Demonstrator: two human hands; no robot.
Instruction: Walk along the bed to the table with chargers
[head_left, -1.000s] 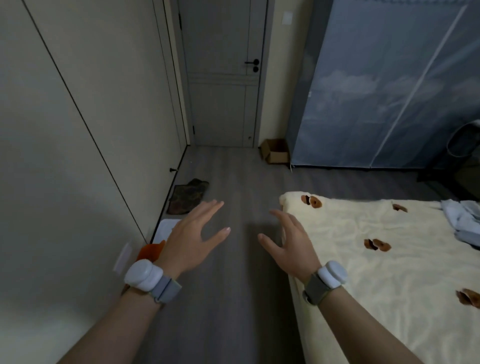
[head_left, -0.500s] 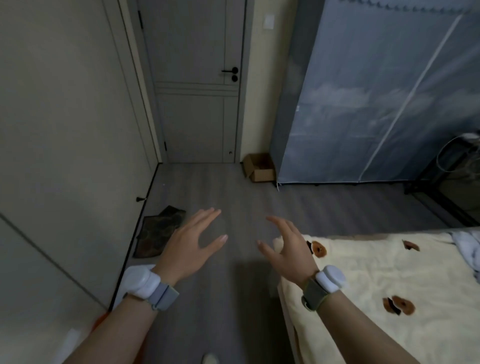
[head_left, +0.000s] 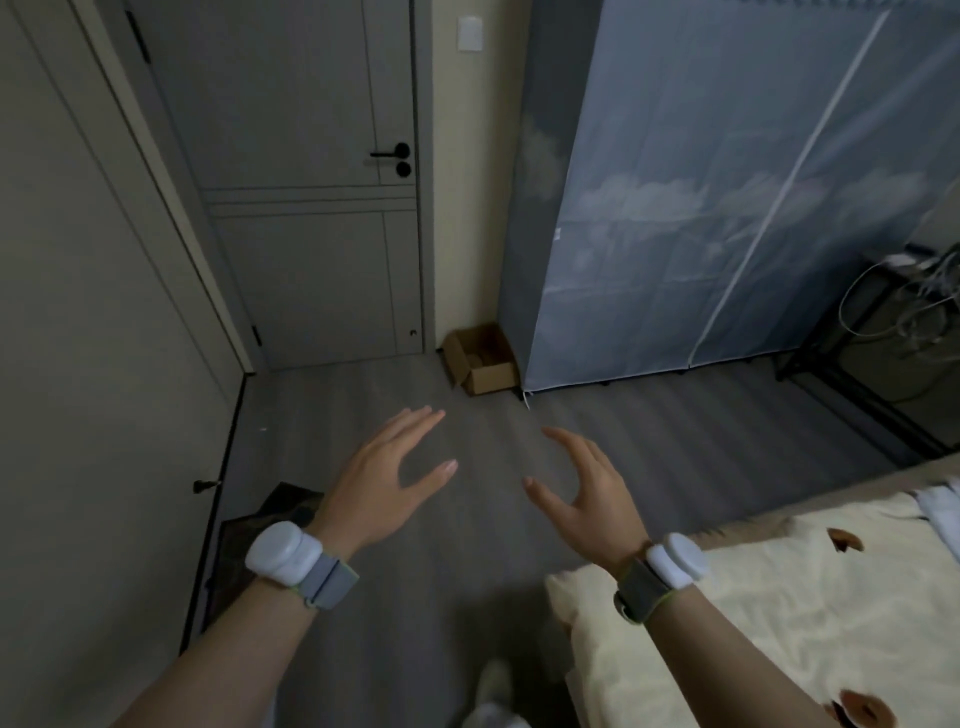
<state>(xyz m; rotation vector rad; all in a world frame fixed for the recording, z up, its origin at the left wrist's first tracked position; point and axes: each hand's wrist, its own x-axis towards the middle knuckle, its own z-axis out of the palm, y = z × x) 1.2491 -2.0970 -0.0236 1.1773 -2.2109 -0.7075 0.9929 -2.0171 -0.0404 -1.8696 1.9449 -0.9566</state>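
Observation:
Both hands hover in the air over the grey wood floor (head_left: 649, 457), holding nothing. My left hand (head_left: 382, 480) has straight, spread fingers, palm turned inward. My right hand (head_left: 589, 491) faces it about a hand's width away, its fingers loosely bent. Each wrist carries a white device on a grey strap. The right forearm passes over the corner of a bed with a cream blanket (head_left: 779, 613) printed with brown patches.
A closed grey door (head_left: 311, 208) with a black handle stands ahead. A small open cardboard box (head_left: 480, 361) sits by a blue fabric wardrobe (head_left: 727, 208). A dark mat (head_left: 260, 530) lies by the left wall. A black rack with cables (head_left: 893, 322) stands at right.
The view has moved forward and turned toward the door; the bed has slid to the lower right. Both hands keep the same spread pose in front of me.

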